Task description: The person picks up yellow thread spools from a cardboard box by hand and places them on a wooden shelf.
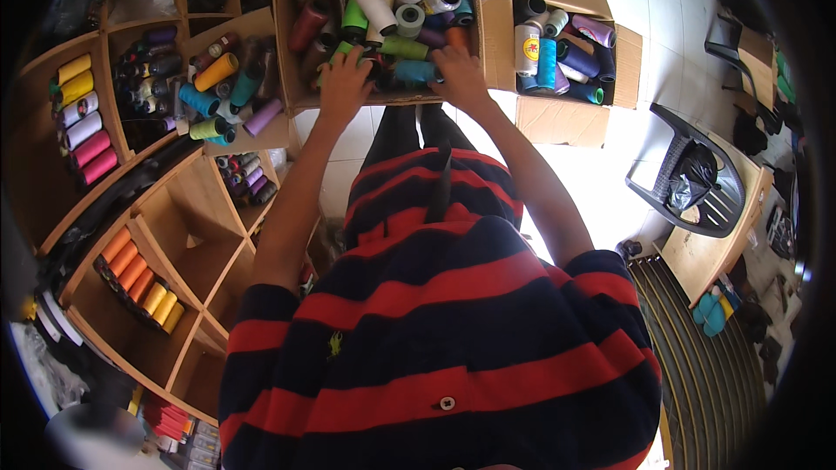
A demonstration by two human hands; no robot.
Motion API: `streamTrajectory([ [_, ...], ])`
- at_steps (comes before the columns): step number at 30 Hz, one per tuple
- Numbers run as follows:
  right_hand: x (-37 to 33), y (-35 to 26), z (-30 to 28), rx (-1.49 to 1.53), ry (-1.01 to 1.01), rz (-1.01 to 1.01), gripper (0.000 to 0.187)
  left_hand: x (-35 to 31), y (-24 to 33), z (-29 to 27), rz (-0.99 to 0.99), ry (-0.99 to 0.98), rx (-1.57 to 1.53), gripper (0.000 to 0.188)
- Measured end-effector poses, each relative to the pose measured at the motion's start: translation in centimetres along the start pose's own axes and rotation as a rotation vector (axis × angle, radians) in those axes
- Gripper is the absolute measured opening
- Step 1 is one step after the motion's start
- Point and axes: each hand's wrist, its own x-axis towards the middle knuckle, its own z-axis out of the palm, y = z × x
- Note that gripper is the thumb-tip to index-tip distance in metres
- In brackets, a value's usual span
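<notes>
A cardboard box [287,61] full of thread spools stands in front of me at the top of the view. My left hand [346,85] reaches into its near left part, fingers spread over the spools beside a green spool [354,22]. At the near right part is my right hand [460,78], fingers apart, next to the end of a teal-blue spool [414,71] and below an orange spool [457,36]. Between the hands lies an olive-green spool [404,47]. A white spool [374,7] leans across the pile. Spools under my fingertips are partly hidden.
An open carton [547,122] with more spools sits to the right. Wooden shelving [196,200] on the left holds sorted spools, including yellow ones [77,85]. Loose spools [216,71] lie on cardboard beside the box. A black plastic chair [640,178] stands at the right.
</notes>
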Motion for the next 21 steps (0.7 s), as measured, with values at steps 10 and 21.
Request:
streamTrajectory([
  [10, -1.0, 0.7, -3.3, 0.494, 0.402, 0.381, 0.049, -2.5, -3.7, -1.7, -0.149, 0.274, -0.433, 0.025],
  [21, 4.0, -0.1, 0.6, -0.005, 0.347, 0.191, 0.049, -6.2, -8.0, -1.4, -0.816, 0.393, -1.296, 0.023],
])
